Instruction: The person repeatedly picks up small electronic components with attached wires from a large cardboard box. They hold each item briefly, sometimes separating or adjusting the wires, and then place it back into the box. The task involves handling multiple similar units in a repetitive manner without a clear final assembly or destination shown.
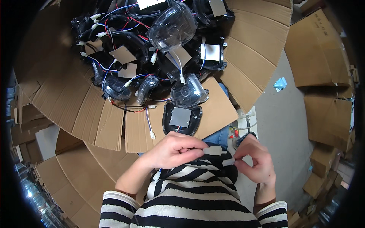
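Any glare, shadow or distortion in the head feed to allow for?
Head view: highlights streak the large clear plastic cover; deep shadow dims the upper-left cardboard sheet; fisheye bends the stacked cardboard boxes at right, with black corners; the white connector in the left hand looks fairly sharp.

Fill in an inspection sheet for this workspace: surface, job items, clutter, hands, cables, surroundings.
Surface: flat brown cardboard piece, partly covered by parts.
Job items: off-white rectangular plastic connector and smaller white plastic connector, apart.
Clutter: heap of transparent rounded plastic shells and black plastic housings, several bearing flat square silver-grey plates.
Hands: left hand pinches the rectangular connector; right hand pinches the smaller one.
Cables: thin blue, red and white wires tangled through the heap, many ending in white plugs.
Surroundings: brown cardboard boxes at right; crumpled light-blue scrap on the grey floor.
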The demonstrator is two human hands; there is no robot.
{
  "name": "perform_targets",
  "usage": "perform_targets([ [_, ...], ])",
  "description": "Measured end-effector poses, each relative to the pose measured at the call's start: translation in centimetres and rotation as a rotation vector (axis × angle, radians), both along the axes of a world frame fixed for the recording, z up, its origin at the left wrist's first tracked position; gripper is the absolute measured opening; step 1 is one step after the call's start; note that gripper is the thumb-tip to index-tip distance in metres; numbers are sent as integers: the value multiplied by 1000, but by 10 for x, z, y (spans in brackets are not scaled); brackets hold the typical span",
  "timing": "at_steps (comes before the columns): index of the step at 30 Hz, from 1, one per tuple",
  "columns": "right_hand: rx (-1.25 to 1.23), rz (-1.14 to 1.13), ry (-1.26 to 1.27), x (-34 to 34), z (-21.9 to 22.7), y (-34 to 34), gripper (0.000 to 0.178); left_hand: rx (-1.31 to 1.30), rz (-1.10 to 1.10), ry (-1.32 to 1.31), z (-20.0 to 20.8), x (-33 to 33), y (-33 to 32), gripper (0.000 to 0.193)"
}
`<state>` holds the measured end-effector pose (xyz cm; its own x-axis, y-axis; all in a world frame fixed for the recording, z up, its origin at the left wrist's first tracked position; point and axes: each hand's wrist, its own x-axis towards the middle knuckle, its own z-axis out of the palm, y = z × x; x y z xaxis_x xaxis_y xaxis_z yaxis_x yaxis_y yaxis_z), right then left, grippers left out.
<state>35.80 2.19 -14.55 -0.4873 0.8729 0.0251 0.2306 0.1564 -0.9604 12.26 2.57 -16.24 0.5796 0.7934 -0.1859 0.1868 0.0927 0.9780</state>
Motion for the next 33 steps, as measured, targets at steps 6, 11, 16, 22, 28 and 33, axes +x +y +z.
perform_targets([
  [6,-22,-38,-26,-7,0,7,16,186,52,-155,-8,-6,-1,12],
  [11,-93,-110,13,-3,-13,1,14,323,253,-169,4,10,21,14],
  [16,-198,-239,42,15,-15,-9,9,228,419,-493,31,62,30,14],
  [22,-239,-235,55,17,-25,-17,10,-206,1092,-794,-23,-35,3,30],
  [28,-141,30,2,-21,-27,-11,11,-232,1401,-256,-57,-105,-82,34],
  [33,-246,167,-25,-57,-32,-17,10,-385,1049,160,-74,-112,-136,33],
])
